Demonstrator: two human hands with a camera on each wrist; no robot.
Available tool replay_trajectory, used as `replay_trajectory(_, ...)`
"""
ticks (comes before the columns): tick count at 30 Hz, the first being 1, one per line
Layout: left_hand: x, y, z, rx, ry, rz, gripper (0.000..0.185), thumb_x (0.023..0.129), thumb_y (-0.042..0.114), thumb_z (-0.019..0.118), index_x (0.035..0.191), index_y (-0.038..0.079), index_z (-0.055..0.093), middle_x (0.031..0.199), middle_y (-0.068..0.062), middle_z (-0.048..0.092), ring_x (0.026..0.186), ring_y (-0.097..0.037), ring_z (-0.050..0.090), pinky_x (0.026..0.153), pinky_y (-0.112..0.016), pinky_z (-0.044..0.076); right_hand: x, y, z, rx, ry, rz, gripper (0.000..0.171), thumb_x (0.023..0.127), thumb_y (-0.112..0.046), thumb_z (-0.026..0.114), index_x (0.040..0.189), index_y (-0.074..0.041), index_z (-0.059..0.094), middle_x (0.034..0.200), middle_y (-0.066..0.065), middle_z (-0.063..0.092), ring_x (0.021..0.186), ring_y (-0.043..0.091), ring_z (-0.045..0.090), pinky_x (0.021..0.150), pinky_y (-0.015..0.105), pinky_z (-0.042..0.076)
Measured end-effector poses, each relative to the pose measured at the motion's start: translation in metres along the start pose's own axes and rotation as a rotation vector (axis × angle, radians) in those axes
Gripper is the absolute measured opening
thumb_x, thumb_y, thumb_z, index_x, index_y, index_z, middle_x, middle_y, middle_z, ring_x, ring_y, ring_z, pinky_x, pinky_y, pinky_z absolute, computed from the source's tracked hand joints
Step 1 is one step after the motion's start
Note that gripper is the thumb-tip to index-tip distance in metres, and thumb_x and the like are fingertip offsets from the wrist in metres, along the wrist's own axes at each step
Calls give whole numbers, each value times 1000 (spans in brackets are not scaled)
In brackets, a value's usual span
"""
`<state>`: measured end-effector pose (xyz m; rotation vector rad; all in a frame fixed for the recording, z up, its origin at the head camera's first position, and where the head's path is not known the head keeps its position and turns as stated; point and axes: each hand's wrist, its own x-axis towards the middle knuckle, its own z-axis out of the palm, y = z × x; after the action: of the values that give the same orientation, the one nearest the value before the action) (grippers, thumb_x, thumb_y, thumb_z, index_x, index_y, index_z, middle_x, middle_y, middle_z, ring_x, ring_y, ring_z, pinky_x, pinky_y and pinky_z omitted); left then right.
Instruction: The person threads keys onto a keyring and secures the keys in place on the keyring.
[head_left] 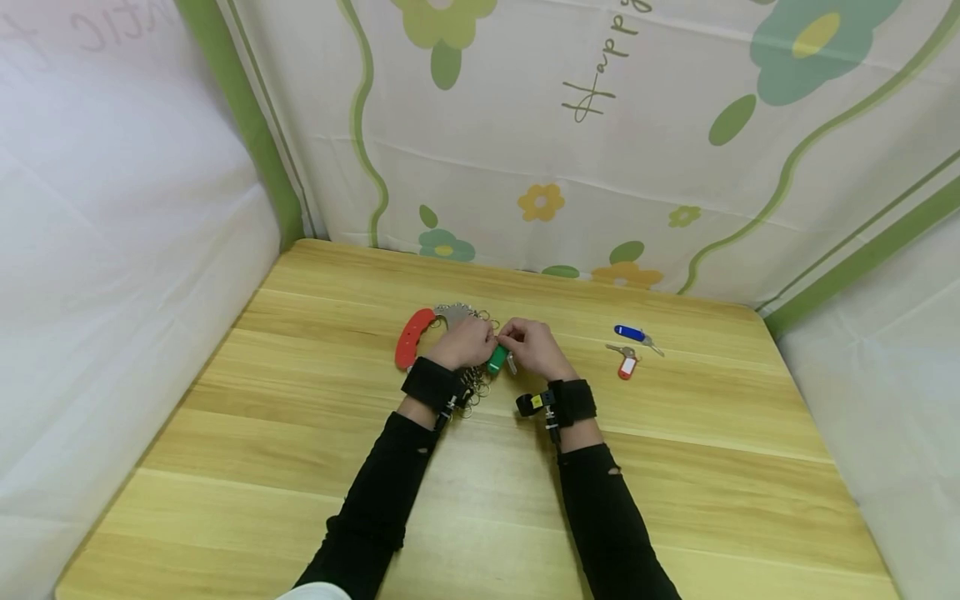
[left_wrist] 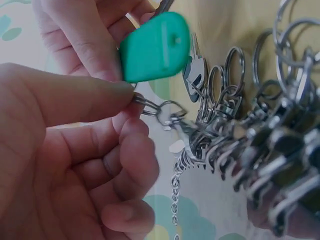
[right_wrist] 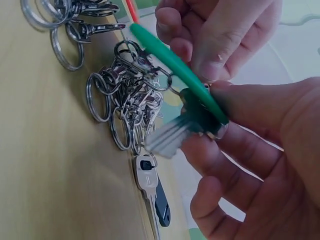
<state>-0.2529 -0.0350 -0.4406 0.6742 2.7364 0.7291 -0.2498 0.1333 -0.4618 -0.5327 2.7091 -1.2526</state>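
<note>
My left hand (head_left: 467,343) pinches a small metal split ring (left_wrist: 145,103) between thumb and forefinger; it links to a clasp on a crowded ring of hooks. My right hand (head_left: 534,346) is close beside it, thumb and fingers gripping a green key tag (right_wrist: 175,65) where its silver key (right_wrist: 170,137) joins. The tag hangs over the left thumb tip in the left wrist view. The large key holder has a red curved handle (head_left: 409,340), a grey metal plate (head_left: 453,313) and many clasps with split rings (right_wrist: 100,97). My left hand covers part of it.
Right of my hands lie a blue key tag (head_left: 629,332) with a key and a red key tag (head_left: 627,367) with a key. Another key (right_wrist: 146,175) with a dark tag lies by the clasps. Fabric walls (head_left: 480,150) border the wooden table (head_left: 480,500).
</note>
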Motion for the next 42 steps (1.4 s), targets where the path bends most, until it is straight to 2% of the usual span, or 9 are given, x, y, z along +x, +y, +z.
replay_trajectory(3,-1,0,-1,-31,5,-4,32,96,12,47,65,11,45,55,1,33,45,-12,32,50,-23,31,-1,-1,0,29,0,30,10,96,-17,57,93,-12,65,82,6,64,65,19,55,56,31,43)
replay_trajectory(7,-2,-1,-3,-50,10,18,24,94,8,49,70,9,47,59,0,35,50,-13,34,53,-23,30,0,-1,0,48,8,61,10,96,-18,57,93,-12,63,83,7,64,63,19,54,54,30,42)
replay_trajectory(11,-3,0,-4,-42,7,38,23,96,8,48,73,8,48,62,-1,35,53,-13,34,54,-24,30,0,-2,0,46,14,74,10,96,-18,57,93,-11,63,82,7,63,63,19,54,54,30,42)
replay_trajectory(18,-2,-1,-3,1,0,31,29,98,12,45,69,10,44,57,1,31,47,-12,30,51,-23,28,0,-3,-1,32,7,68,10,96,-17,58,93,-11,64,80,5,62,65,19,54,54,30,43)
replay_trajectory(23,-2,0,-3,11,8,30,29,96,11,46,67,10,44,56,1,32,46,-12,30,50,-23,28,0,-3,-1,1,-5,53,9,95,-16,58,94,-10,65,82,4,62,70,19,57,60,31,45)
replay_trajectory(30,-2,0,-2,16,15,19,27,94,8,46,68,11,42,59,0,31,48,-12,29,51,-24,28,1,-4,-2,13,-44,50,6,93,-12,62,96,-9,65,88,4,63,82,19,59,72,34,48)
replay_trajectory(36,-1,-1,-1,-39,22,21,19,92,9,51,73,10,51,62,-1,39,50,-13,36,52,-25,31,1,-4,-2,24,-14,81,7,94,-14,59,96,-11,65,90,4,62,82,19,57,70,34,47)
replay_trajectory(42,-1,-3,-2,-34,43,57,14,94,9,54,83,8,62,73,-2,54,61,-14,48,59,-25,39,-1,-6,-3,47,11,103,8,95,-14,58,97,-9,64,91,6,63,81,20,58,68,34,47)
